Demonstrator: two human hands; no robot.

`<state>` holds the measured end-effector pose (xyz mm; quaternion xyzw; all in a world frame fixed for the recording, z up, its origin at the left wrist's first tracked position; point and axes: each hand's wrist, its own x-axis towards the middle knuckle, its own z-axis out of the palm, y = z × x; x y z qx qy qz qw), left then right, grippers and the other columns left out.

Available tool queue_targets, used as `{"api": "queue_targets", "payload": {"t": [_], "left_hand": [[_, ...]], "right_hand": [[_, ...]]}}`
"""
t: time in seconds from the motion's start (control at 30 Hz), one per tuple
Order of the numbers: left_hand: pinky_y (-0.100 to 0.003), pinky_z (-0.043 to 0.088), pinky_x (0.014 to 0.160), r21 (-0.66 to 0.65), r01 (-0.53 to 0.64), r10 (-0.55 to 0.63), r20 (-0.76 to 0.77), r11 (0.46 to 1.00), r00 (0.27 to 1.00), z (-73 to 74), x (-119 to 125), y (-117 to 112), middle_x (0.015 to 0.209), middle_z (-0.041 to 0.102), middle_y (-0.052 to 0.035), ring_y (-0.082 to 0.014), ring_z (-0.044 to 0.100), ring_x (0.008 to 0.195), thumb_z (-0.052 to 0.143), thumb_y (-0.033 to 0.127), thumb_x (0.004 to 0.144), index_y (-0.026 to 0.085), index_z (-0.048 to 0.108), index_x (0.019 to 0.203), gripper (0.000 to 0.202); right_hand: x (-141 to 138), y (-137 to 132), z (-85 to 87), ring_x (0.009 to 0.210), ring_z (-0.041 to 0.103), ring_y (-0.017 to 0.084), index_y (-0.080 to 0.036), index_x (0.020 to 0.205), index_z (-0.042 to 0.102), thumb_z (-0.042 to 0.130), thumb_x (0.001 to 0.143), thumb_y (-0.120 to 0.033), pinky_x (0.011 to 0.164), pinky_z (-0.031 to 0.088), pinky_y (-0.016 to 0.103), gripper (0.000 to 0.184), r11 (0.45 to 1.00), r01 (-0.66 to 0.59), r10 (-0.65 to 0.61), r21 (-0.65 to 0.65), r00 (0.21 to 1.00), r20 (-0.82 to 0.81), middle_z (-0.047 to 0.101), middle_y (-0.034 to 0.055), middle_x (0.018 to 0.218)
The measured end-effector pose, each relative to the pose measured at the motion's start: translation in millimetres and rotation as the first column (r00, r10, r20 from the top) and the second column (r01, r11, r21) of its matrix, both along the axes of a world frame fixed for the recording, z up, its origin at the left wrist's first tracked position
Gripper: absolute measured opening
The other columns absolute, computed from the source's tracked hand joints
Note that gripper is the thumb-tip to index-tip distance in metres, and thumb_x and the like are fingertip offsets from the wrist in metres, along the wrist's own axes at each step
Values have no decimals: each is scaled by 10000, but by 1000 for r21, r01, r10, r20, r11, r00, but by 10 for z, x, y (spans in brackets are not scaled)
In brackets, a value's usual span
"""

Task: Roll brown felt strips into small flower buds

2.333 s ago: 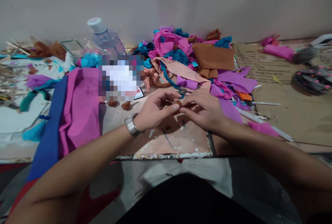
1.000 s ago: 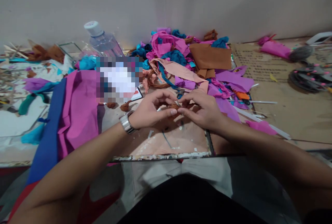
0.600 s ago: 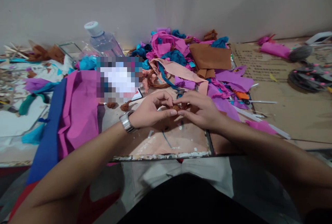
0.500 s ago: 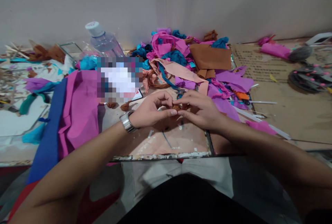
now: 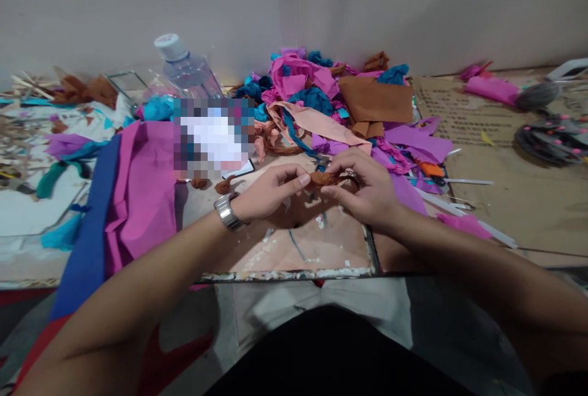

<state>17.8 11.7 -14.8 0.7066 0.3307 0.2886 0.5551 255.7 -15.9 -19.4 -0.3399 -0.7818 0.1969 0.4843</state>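
Between my two hands is a small piece of crumpled brown crepe paper. My left hand, with a metal watch on its wrist, pinches the paper's left end between thumb and forefinger. Thumb and fingers of my right hand close on its right end, where a thin twisted tail shows inside the curled fingers. Left of my left hand, two small brown paper balls rest on the tabletop; the nearer one has a short twisted tail.
A heap of crepe paper scraps lies behind my hands. A clear bottle stands behind a blurred-out phone. Pink folded paper, green-handled pliers and wood scraps are at left. Cardboard and a dark round pincushion-like object lie at right.
My hands have drawn slightly apart and more of the brown paper shows between them. The right hand has turned and lifted a little. The view has shifted slightly.
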Motion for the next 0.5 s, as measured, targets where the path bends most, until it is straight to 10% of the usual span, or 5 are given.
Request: {"api": "queue_targets", "payload": {"t": [0.33, 0.5], "left_hand": [[-257, 477, 683, -183, 1, 24, 136, 983, 990, -71, -11, -4, 798, 702, -29, -135, 627, 714, 747, 534, 918, 163, 687, 858, 381], [-262, 489, 734, 13, -102, 100, 87, 995, 991, -69, 6, -11, 846, 650, -21, -136, 602, 771, 718, 525, 943, 174, 627, 913, 364]], "right_hand": [[-11, 3, -27, 894, 650, 206, -245, 996, 656, 773, 922, -497, 785, 540, 357, 288, 1000, 27, -27, -6, 999, -40, 699, 49, 974], [-1, 21, -22, 852, 652, 187, -240, 992, 674, 786, 917, -478, 771, 524, 338, 274, 999, 34, -34, 22, 999, -10, 705, 33, 945]]}}
